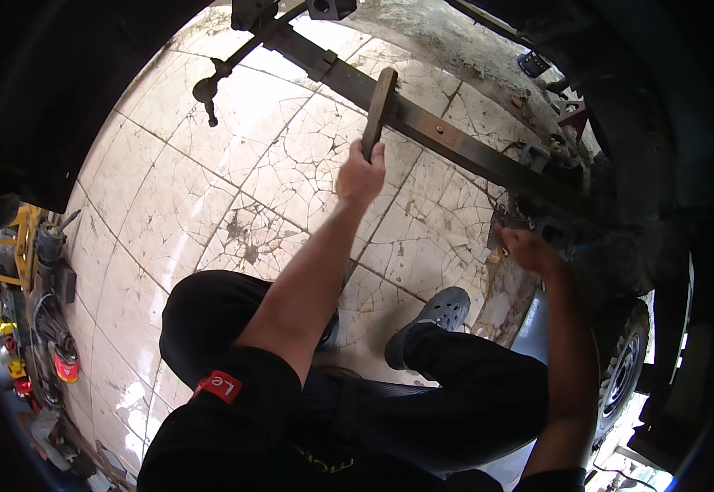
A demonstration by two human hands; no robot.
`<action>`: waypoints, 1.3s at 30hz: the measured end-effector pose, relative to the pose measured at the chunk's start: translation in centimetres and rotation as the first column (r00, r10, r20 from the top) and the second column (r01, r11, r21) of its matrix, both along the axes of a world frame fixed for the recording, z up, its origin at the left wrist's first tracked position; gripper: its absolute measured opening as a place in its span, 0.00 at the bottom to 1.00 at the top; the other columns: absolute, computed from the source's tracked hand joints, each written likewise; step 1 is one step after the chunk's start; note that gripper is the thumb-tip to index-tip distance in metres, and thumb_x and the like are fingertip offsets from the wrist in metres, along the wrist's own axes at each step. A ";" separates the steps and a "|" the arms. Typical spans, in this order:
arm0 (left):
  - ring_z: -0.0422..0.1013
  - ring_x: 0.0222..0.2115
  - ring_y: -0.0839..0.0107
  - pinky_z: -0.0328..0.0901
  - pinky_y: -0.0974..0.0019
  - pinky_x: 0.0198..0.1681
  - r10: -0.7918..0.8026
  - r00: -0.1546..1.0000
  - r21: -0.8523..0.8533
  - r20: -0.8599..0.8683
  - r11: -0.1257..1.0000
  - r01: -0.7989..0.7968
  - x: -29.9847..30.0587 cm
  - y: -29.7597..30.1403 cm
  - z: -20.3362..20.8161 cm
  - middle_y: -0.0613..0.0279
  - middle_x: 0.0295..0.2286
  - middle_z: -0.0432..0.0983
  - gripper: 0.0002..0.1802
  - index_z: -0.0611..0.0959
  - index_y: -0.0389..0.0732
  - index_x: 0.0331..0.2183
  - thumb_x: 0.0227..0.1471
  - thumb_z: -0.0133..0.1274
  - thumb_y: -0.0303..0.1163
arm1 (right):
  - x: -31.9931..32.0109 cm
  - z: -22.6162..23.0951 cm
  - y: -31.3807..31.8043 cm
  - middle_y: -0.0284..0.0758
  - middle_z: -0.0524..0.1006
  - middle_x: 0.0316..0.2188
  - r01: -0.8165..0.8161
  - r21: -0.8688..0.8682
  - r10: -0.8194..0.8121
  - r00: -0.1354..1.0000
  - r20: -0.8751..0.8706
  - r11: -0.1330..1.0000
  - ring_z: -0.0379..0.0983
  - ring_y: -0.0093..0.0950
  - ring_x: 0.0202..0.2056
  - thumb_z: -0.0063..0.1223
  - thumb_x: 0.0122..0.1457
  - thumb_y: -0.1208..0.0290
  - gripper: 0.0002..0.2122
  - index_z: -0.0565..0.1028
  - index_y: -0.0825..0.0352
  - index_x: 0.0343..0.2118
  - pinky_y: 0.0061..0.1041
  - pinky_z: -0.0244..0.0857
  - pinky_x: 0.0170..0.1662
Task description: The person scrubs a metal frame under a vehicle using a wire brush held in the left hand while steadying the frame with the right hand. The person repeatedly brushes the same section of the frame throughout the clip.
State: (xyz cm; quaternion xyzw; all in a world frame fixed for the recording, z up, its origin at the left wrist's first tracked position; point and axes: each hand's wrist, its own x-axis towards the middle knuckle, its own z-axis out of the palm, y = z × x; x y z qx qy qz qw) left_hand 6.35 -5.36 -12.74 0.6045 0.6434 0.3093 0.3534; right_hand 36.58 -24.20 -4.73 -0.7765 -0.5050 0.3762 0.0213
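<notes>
Left arm stretched forward, left hand (360, 174) grip closed around rusty hammer handle (376, 112), head resting on long metal bar (455, 141) above cracked tile floor (234, 164), right hand (529, 250) at bar's far end, grip state unclear

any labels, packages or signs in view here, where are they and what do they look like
Sleeve patch: on the person's black left sleeve, lower middle; small red rectangle with white lettering.
Printed lettering: on the black clothing at the bottom edge; thin and yellowish, partly hidden.
No packages, signs or screens can be made out.
</notes>
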 end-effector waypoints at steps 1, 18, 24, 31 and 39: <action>0.76 0.36 0.42 0.69 0.46 0.40 0.006 1.000 -0.023 0.023 1.000 -0.005 0.5 -1.2 -0.2 0.41 0.32 0.80 0.29 0.71 0.45 0.50 0.59 0.43 0.58 | -1.3 1.2 0.4 0.55 0.73 0.49 -0.037 -0.021 0.038 0.999 0.039 0.999 0.68 0.50 0.55 0.31 0.67 0.48 0.29 0.74 0.71 0.49 0.39 0.59 0.58; 0.74 0.46 0.51 0.67 0.53 0.49 -0.075 0.981 -0.088 -0.179 0.994 0.060 -5.1 5.2 11.6 0.49 0.42 0.79 0.30 0.77 0.42 0.48 0.55 0.48 0.57 | -2.1 3.5 2.3 0.55 0.74 0.46 -0.141 0.133 0.092 0.942 0.324 0.981 0.70 0.51 0.50 0.33 0.69 0.55 0.23 0.72 0.70 0.51 0.41 0.63 0.53; 0.75 0.45 0.55 0.68 0.55 0.47 -0.287 0.925 -0.080 -0.250 0.958 0.276 -10.1 4.5 18.8 0.49 0.41 0.79 0.28 0.81 0.42 0.45 0.54 0.51 0.56 | -6.1 3.1 10.0 0.57 0.75 0.43 -0.273 0.405 0.101 0.912 0.397 0.872 0.72 0.53 0.45 0.39 0.67 0.61 0.19 0.68 0.70 0.53 0.47 0.66 0.47; 0.75 0.42 0.52 0.69 0.55 0.46 -0.259 0.910 -0.087 -0.325 0.966 0.244 -10.4 3.9 20.2 0.49 0.38 0.79 0.28 0.80 0.37 0.41 0.56 0.50 0.54 | -10.9 0.9 17.1 0.59 0.69 0.51 -0.365 0.471 0.203 0.911 0.360 0.803 0.67 0.53 0.52 0.38 0.67 0.64 0.25 0.55 0.74 0.62 0.45 0.64 0.52; 0.75 0.42 0.54 0.68 0.53 0.46 -0.281 0.859 -0.185 -0.427 0.957 0.221 -9.8 7.3 16.1 0.52 0.39 0.79 0.28 0.78 0.40 0.45 0.56 0.49 0.55 | -10.9 -7.4 18.9 0.52 0.54 0.65 -0.578 0.392 0.266 0.745 0.612 0.716 0.48 0.46 0.66 0.34 0.69 0.61 0.28 0.49 0.74 0.65 0.44 0.45 0.67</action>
